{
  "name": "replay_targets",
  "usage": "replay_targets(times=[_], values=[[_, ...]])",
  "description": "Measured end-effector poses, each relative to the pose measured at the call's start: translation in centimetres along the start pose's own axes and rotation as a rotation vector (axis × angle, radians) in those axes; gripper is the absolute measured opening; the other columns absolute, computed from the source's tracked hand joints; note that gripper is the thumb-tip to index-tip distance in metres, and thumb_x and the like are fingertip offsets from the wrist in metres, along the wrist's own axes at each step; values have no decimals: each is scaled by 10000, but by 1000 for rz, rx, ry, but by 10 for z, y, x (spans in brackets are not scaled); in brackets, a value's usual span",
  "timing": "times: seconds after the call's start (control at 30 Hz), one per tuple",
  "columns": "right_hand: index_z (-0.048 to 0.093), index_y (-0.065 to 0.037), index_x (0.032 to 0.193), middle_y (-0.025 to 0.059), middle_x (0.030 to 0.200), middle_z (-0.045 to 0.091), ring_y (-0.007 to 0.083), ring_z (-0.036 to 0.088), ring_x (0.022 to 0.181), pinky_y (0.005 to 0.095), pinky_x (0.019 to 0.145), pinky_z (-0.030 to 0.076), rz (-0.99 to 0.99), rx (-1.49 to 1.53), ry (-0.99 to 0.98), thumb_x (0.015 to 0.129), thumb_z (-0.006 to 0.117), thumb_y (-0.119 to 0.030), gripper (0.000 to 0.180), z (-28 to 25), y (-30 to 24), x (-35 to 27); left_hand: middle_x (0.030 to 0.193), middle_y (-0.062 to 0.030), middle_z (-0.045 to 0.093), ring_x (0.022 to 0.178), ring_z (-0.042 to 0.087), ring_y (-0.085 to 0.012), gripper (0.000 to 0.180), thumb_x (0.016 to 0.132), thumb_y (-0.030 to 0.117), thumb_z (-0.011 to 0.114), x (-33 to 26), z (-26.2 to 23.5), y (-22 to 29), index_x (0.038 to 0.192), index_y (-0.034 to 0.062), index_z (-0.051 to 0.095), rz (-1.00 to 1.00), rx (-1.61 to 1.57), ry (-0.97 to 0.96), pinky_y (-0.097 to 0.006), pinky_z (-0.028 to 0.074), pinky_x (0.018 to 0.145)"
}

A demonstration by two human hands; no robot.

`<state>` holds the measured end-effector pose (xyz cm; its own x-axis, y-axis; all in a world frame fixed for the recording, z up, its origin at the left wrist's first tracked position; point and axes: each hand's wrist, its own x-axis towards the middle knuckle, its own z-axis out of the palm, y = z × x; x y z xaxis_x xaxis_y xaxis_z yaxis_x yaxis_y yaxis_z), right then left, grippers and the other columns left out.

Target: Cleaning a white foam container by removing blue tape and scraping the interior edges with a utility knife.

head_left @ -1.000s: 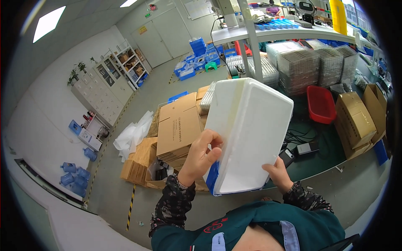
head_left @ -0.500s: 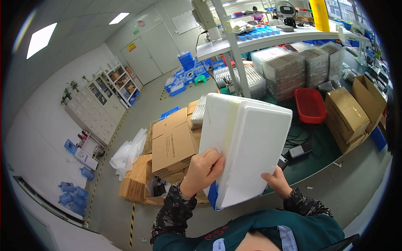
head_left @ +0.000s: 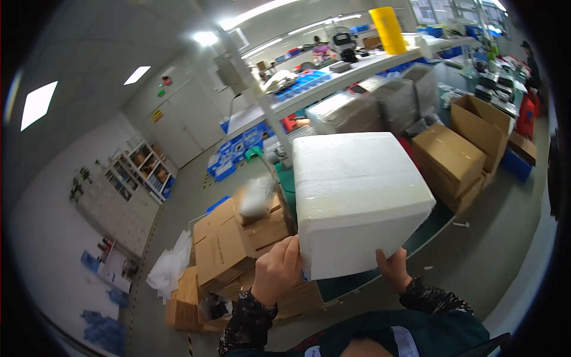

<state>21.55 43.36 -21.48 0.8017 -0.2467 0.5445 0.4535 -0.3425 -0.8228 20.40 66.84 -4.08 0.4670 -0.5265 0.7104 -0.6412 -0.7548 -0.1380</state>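
Note:
I hold a white foam box [head_left: 364, 184] in front of me, tilted so that its broad top and near side show. My left hand [head_left: 277, 272] is closed on its near left edge. At the lower right, my right hand [head_left: 394, 269] grips it with the thumb on the near side and the other fingers mostly hidden. The box is above the near edge of a green-topped bench [head_left: 348, 284] and covers much of it.
Flat brown cartons [head_left: 221, 250] are stacked left of the bench. On the right are open cardboard boxes [head_left: 449, 156]. Wrapped stacks of trays [head_left: 392, 101] stand behind the foam box, under a white shelf [head_left: 309, 98]. Blue bins [head_left: 226, 159] lie on the floor beyond.
The foam box has tipped away from me, so its top face now shows more. Both hands keep hold of it. The whole view has shifted and turned.

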Motion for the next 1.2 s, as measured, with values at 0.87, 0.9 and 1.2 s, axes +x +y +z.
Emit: replay_targets(times=[0.87, 0.9, 1.2], values=[[475, 31, 1114, 82, 1038, 569, 161, 537, 943, 297, 829, 424, 495, 629, 57, 798, 516, -30, 324, -161, 23, -27, 732, -86, 488, 625, 477, -173, 24, 816, 5, 521, 132, 86, 161, 813, -15, 508, -58, -947, -140, -230, 392, 561], [475, 31, 1114, 82, 1038, 569, 161, 537, 943, 297, 829, 424, 489, 623, 85, 798, 516, -30, 324, -167, 26, -31, 732, -83, 478, 629, 473, -173, 101, 823, 81, 544, 135, 91, 168, 812, -11, 503, -38, -956, -174, -232, 394, 556], [481, 33, 1095, 84, 1014, 575, 153, 541, 926, 293, 810, 433, 557, 502, 498, 786, 518, -15, 315, -204, 16, -74, 709, -77, 463, 607, 476, -161, 452, 774, 460, 602, 167, 135, 204, 771, 24, 485, 228, -961, -434, -265, 405, 528]])
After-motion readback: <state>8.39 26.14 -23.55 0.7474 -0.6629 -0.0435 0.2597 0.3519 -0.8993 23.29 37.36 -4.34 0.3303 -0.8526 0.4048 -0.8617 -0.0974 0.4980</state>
